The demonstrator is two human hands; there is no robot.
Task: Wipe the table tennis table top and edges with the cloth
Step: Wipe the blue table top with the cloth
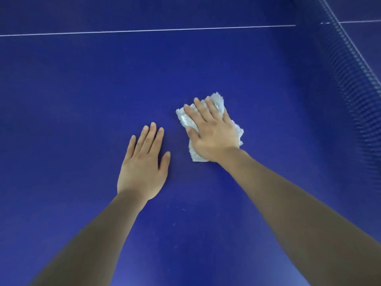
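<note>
The blue table tennis table top (82, 100) fills the view. A small white fluffy cloth (218, 102) lies folded on it, right of centre. My right hand (210, 131) presses flat on the cloth with straight fingers spread, covering most of it. My left hand (144, 162) rests flat on the bare table just left of the cloth, fingers straight and close together, holding nothing.
A thin white line (144, 30) crosses the table at the far side. The net (354, 83) runs along the right, from the top edge down to the right edge. A few pale specks (183, 209) lie on the surface between my forearms.
</note>
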